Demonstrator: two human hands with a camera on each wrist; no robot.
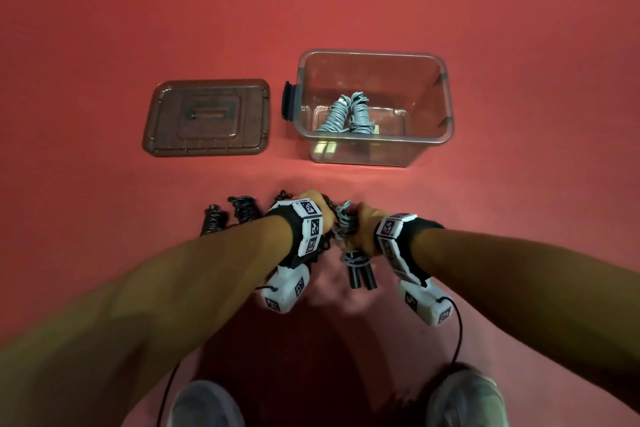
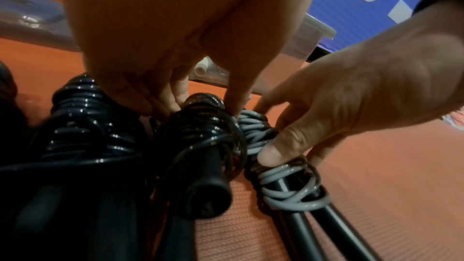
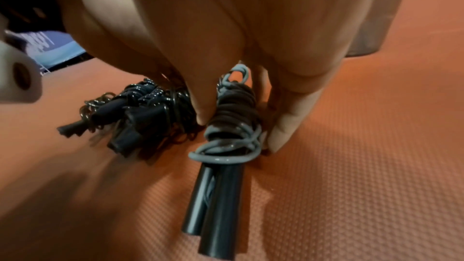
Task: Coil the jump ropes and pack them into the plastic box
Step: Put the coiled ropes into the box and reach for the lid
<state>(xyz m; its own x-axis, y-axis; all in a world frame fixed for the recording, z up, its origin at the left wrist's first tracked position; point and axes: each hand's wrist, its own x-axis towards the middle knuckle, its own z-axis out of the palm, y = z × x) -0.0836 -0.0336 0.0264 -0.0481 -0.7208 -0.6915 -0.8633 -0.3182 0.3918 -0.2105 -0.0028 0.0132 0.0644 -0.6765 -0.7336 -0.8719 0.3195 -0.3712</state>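
A grey jump rope [image 3: 233,110] wound round its two black handles [image 3: 216,205] lies on the red mat, and my right hand [image 3: 238,126] grips the bundle between thumb and fingers. Right beside it, my left hand [image 2: 195,104] pinches the top of a black coiled jump rope [image 2: 200,138]. In the head view both hands meet low in the middle, left hand [image 1: 315,201] and right hand [image 1: 356,218]. The clear plastic box [image 1: 372,54] stands open farther off to the right, with two coiled grey ropes [image 1: 346,113] inside.
The brown lid [image 1: 207,118] lies flat on the mat left of the box. More black coiled ropes [image 1: 228,215] sit left of my left hand. My shoes [image 1: 204,406] show at the bottom edge. Cables trail from both wrist cameras.
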